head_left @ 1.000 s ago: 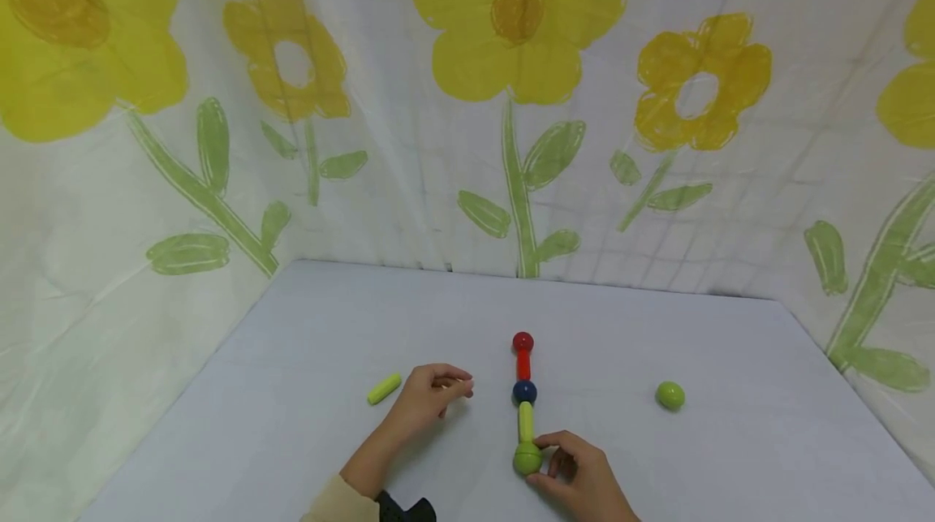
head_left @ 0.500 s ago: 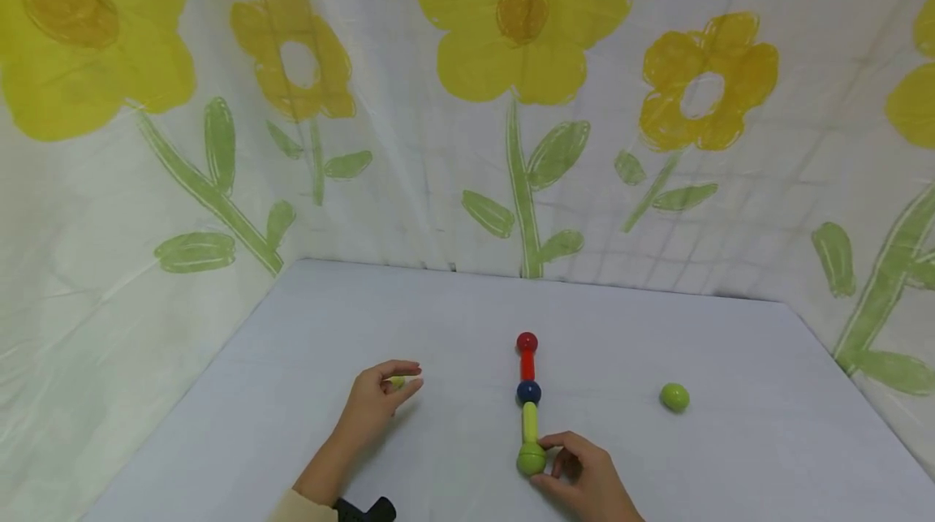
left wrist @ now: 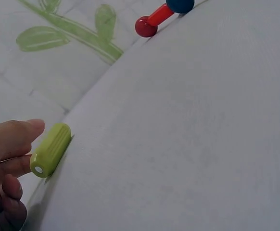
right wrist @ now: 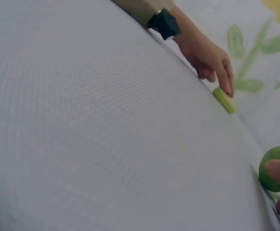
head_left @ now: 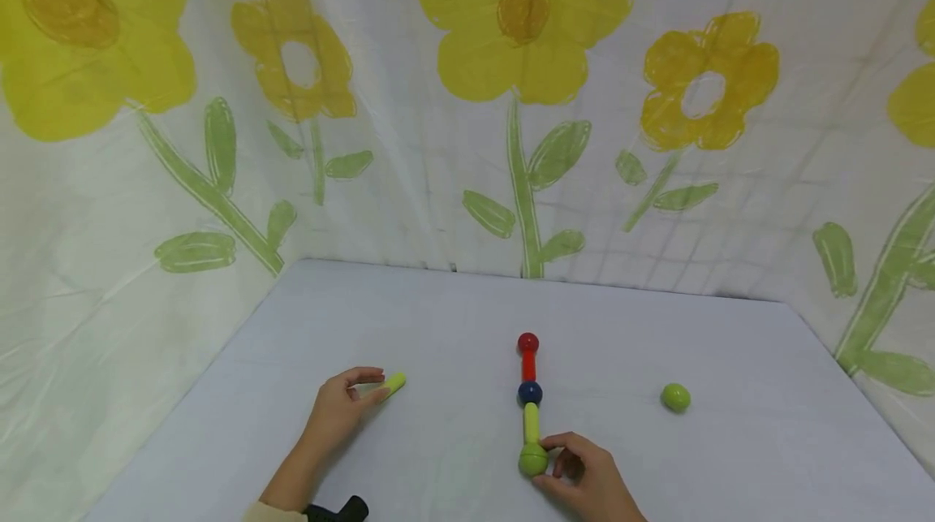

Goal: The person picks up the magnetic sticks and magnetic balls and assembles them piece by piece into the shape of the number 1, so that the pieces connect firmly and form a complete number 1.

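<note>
A line of magnetic building pieces runs down the table in the head view: red ball (head_left: pixel 528 342), red rod (head_left: pixel 529 366), dark blue ball (head_left: pixel 530 393), yellow-green rod (head_left: pixel 532 423) and a green ball (head_left: pixel 533 459) nearest me. My right hand (head_left: pixel 590 475) pinches that green ball between thumb and index finger. At the left, my left hand (head_left: pixel 342 407) is at a loose yellow-green rod (head_left: pixel 395 384), its fingers apart. From the left wrist, the thumb lies just off the side of this rod (left wrist: pixel 51 150), a finger close to its end.
A second green ball (head_left: pixel 675 398) sits alone on the white table (head_left: pixel 438 319), to the right of the line. Behind the table hangs a white cloth (head_left: pixel 409 181) printed with yellow flowers. A dark band (right wrist: pixel 163 24) circles my left wrist.
My left hand has moved left, passing over the loose rod and stopping at its near-left end. My right hand keeps its pinch on the green ball.
</note>
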Demonstrator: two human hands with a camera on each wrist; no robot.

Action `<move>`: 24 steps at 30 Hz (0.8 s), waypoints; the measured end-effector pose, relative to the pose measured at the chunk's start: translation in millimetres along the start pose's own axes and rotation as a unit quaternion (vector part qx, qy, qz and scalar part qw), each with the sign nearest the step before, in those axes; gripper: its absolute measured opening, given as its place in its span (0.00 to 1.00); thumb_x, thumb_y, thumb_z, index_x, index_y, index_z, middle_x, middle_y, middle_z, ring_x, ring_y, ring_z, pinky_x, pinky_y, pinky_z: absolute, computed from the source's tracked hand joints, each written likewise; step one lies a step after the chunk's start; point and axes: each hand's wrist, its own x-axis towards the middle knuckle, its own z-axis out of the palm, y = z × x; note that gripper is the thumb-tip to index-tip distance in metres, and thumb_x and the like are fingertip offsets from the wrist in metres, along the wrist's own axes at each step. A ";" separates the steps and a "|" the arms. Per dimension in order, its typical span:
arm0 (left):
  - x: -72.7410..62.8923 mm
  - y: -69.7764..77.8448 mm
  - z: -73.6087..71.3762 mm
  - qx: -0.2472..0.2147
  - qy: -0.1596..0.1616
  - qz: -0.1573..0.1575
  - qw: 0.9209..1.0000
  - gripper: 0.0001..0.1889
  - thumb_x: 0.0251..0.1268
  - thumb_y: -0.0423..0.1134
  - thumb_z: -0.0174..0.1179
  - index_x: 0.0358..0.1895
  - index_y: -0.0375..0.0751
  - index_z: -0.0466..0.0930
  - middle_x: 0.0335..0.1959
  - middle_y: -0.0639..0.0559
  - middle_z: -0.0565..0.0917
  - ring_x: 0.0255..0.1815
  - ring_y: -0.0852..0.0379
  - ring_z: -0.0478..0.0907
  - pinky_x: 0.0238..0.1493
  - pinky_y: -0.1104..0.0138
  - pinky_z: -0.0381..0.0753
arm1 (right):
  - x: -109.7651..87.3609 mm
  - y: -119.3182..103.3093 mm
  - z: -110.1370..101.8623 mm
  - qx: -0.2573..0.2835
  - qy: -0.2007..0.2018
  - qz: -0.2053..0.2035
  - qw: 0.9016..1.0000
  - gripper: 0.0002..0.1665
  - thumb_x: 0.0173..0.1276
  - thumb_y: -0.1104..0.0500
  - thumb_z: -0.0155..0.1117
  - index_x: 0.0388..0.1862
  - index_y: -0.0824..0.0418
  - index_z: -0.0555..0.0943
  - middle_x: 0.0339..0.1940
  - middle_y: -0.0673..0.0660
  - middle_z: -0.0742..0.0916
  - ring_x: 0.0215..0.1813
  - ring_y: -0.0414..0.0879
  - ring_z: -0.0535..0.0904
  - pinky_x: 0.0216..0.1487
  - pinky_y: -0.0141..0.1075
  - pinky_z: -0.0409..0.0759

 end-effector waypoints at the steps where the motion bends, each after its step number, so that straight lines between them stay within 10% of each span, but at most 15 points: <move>1: -0.2 -0.8 0.7 0.007 0.003 0.002 1.000 0.16 0.56 0.37 0.71 0.47 0.35 0.83 0.42 0.45 0.86 0.14 0.63 0.60 0.17 0.72 0.61 | 0.0 -0.1 0.1 0.001 0.000 0.001 1.000 0.21 0.57 0.57 0.75 0.47 0.63 0.81 0.30 0.45 0.80 0.29 0.35 0.73 0.31 0.29 0.74; 24: -1.4 1.1 8.4 0.100 0.021 0.009 0.995 0.14 0.54 0.37 0.72 0.43 0.37 0.84 0.37 0.50 0.84 0.21 0.59 0.66 0.22 0.69 0.65 | 0.5 2.0 1.4 0.011 0.001 0.007 1.000 0.19 0.60 0.56 0.74 0.47 0.62 0.81 0.33 0.45 0.81 0.31 0.35 0.73 0.31 0.29 0.74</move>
